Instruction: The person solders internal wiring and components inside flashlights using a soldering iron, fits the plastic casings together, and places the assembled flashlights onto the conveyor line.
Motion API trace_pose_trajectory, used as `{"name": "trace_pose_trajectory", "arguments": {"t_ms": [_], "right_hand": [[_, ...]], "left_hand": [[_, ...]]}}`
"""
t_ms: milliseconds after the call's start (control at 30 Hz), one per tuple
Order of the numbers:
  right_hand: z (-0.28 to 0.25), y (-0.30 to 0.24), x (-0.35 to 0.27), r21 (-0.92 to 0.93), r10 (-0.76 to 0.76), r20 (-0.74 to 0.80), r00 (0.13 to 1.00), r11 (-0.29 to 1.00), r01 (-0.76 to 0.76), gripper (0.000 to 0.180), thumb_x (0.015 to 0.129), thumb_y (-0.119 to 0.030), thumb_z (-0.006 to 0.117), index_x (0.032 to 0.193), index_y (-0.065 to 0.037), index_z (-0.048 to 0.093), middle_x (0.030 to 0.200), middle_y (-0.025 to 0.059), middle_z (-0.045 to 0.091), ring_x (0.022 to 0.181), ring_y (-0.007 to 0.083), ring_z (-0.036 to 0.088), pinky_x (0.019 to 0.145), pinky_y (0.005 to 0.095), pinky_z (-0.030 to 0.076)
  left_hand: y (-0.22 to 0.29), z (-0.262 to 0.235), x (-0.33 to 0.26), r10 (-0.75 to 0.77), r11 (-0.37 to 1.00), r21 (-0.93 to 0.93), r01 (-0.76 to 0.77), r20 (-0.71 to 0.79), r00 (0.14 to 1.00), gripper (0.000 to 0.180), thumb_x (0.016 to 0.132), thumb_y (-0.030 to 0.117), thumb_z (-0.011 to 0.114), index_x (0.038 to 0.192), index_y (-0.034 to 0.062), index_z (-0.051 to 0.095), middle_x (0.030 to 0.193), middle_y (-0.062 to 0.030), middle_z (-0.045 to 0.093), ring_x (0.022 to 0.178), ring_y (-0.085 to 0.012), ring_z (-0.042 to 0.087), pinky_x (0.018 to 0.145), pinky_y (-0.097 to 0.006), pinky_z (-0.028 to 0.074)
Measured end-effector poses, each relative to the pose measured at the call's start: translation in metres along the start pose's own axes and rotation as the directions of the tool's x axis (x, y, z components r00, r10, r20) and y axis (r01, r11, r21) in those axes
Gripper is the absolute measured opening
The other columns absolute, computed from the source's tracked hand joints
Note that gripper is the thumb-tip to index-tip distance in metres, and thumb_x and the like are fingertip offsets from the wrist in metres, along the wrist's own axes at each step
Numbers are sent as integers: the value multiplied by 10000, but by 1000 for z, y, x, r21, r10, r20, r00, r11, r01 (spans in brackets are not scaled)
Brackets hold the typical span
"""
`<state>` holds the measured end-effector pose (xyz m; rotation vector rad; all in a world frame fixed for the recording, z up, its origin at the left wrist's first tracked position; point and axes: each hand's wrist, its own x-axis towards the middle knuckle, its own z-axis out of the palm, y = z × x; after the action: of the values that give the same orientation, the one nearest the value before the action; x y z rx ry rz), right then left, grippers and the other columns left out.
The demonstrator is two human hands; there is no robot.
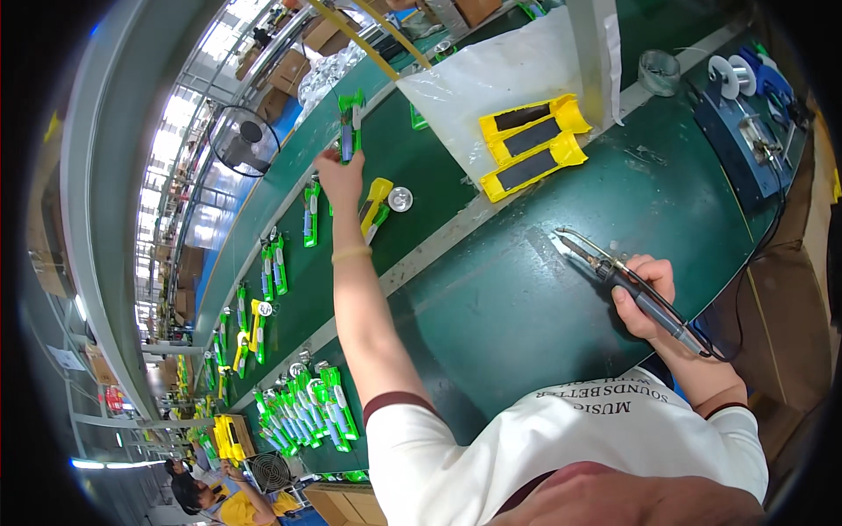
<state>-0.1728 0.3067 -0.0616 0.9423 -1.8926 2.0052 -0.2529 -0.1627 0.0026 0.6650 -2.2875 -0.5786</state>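
Green conveyor belt [421, 158] carries a green-and-blue part [350, 123], which the left hand [340, 178] reaches and touches; its grip is hard to make out. The right hand [646, 296], closed around a soldering iron [627, 285], holds it over the table [526, 289]. The unwatched hot tip could scorch the surface. The iron's cord is cut off.

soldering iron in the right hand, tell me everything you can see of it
The soldering iron is a slim tool with a dark bluish-grey handle, a metal barrel and a thin wire-like piece curving over its tip. The right hand grips the handle in a fist, and a dark cord leaves its rear end toward the lower right. It lies at a slant, tip pointing up-left above the green work table; whether the tip touches the surface cannot be told.
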Motion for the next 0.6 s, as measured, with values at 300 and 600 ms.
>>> {"name": "trace_pose_trajectory", "arguments": {"t_ms": [300,600], "right_hand": [[-8,-1,6,64,-328,-115,938,939,337,361,784,-185,651,920,-56,343,835,102,488,687,165,464,639,300,411],[-10,10,-15,105,-185,-229,956,971,214,410,795,-254,648,959,-64,324,847,94,442,681,164,453,681,308,384]], "left_hand": [[108,23,-163,731,682,-390,-618,395,557,425,641,165,695,1034,43,588,1167,-156,499,1141,-342,425,974,-424,315],[105,-22,-216,537,840,-321,-438,607,585,428,642,185,709,1015,36,562,982,-136,580,932,-293,532,841,-362,404]]}}
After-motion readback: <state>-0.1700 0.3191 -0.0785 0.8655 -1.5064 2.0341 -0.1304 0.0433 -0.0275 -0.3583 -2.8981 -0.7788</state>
